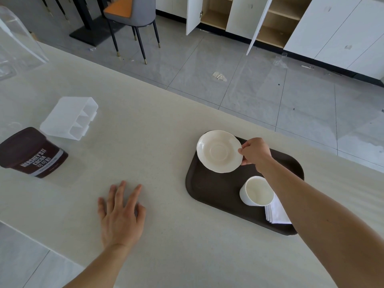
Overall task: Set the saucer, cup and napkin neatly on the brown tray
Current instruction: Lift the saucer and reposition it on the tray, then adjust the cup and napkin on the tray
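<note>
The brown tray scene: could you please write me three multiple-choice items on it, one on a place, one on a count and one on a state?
1. Where is the cup?
A. on the brown tray, against the napkin
B. on the counter beside the cocoa tub
C. on the saucer

2. How many hands touch the saucer?
A. none
B. one
C. two

3. How is the left hand?
A. closed on the cup
B. open, flat on the counter
C. lifting the tray

Answers: 1 A, the cup stands on the tray's near right part, at the folded napkin. 2 B, only the right hand pinches the saucer's rim with its fingers. 3 B, it lies spread on the bare counter, holding nothing.
</note>
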Demonstrator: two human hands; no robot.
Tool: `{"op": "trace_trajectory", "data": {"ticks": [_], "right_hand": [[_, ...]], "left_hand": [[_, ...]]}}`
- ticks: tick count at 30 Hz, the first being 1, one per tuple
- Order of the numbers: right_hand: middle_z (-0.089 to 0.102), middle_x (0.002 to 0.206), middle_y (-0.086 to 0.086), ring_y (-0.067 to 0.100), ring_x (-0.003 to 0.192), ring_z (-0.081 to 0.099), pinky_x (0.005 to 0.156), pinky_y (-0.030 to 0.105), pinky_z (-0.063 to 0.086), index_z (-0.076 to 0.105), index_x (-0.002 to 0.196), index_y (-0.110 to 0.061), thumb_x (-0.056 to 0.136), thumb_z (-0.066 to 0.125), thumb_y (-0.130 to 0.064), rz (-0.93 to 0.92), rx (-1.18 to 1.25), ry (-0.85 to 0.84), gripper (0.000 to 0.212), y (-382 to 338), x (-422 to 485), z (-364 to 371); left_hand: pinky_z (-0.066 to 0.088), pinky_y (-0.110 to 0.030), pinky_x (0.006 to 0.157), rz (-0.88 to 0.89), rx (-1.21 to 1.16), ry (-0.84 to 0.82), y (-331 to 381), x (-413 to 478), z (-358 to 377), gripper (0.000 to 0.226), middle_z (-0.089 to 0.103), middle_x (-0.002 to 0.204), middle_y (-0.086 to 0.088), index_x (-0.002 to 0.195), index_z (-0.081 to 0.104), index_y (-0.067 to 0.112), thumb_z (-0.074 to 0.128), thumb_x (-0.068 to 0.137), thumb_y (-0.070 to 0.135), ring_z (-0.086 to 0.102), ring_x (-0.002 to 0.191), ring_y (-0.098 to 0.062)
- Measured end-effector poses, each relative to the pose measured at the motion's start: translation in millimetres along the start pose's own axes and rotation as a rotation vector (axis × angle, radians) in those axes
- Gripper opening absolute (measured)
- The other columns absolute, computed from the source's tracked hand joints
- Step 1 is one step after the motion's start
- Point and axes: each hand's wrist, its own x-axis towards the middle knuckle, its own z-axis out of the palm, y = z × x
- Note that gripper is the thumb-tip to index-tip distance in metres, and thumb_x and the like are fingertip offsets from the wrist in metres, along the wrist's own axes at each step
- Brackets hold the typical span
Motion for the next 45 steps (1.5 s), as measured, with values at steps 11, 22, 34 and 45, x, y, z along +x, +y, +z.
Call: {"op": "trace_trajectory", "data": {"ticks": [11, 22, 34, 45], "right_hand": [[0.072, 0.086, 0.012, 0.028, 0.058, 0.075, 0.07, 0.046, 0.065, 0.066, 0.089, -0.005, 0.087, 0.069, -0.001, 0.08, 0.175, -0.045, 0.006, 0.8, -3.5, -0.3], [0.074, 0.074, 0.012, 0.024, 0.062, 0.071, 0.064, 0.035, 0.065, 0.07, 0.094, -0.004, 0.097, 0.06, -0.015, -0.101, 0.222, -0.056, 0.016, 18.5, -24.6, -41.3], [0.067, 0.09, -0.019, -0.005, 0.081, 0.062, 0.066, 0.009, 0.044, 0.073, 0.105, -0.031, 0.086, 0.065, -0.007, -0.464, -0.488, -0.16, 0.032, 101.5, -86.6, -101.5], [0.068, 0.097, -0.002, 0.02, 0.089, 0.064, 0.077, 0.026, 0.046, 0.077, 0.102, -0.017, 0.098, 0.06, -0.019, -0.682, -0.536, -0.051, 0.018, 103.5, -86.5, -82.6]], "left_hand": [[0.011, -0.057, 0.119, -0.002, 0.016, -0.014, -0.7, 1.4, 1.5, 0.057, 0.038, 0.155, -0.011, 0.141, 0.05, 0.033, 0.034, 0.086, 0.038, 0.025, 0.147, -0.033], [0.01, -0.057, 0.12, 0.002, 0.01, -0.01, -2.0, 0.3, 1.5, 0.057, 0.038, 0.155, -0.011, 0.141, 0.049, 0.033, 0.034, 0.086, 0.038, 0.025, 0.147, -0.033], [0.013, -0.056, 0.118, -0.009, 0.003, 0.018, -3.5, 1.0, 6.6, 0.059, 0.039, 0.154, -0.012, 0.139, 0.051, 0.033, 0.033, 0.083, 0.038, 0.026, 0.145, -0.033], [0.013, -0.055, 0.117, -0.01, -0.021, 0.051, 0.1, -1.0, 5.0, 0.059, 0.04, 0.153, -0.012, 0.137, 0.054, 0.033, 0.033, 0.082, 0.039, 0.028, 0.144, -0.034]]}}
